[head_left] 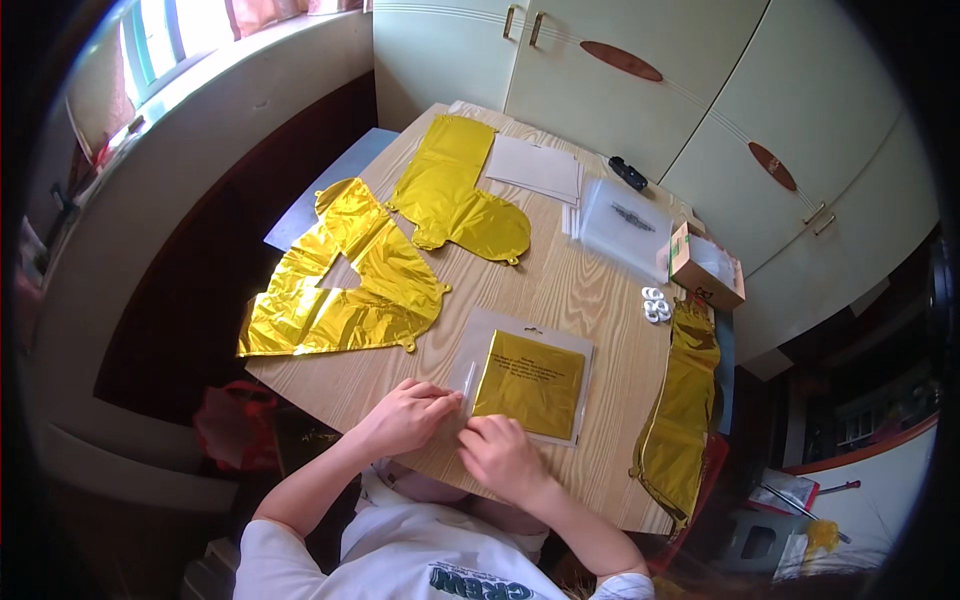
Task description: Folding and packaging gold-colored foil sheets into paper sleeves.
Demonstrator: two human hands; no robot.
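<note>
In front of me lies a clear plastic bag (584, 400) with a grey card and a folded gold foil sheet (535, 385) inside, dark print on its upper part. Along the bag's left side runs a thin clear tube or strip (469, 380). At the lower left edge my left hand (425, 412) is closed, fingertips pinching the bag's edge. Close beside it my right hand (503, 458) has its fingers curled together near the bag's lower left corner. Whatever sits between those fingertips is hidden.
Gold foil balloons lie flat, one triangular (350, 270), another (455, 190) farther back, a third (680, 410) along the right edge. At the back are grey cards (535, 170), clear bags (620, 235), a black object (628, 173), white rolls (655, 305) and a cardboard box (705, 285).
</note>
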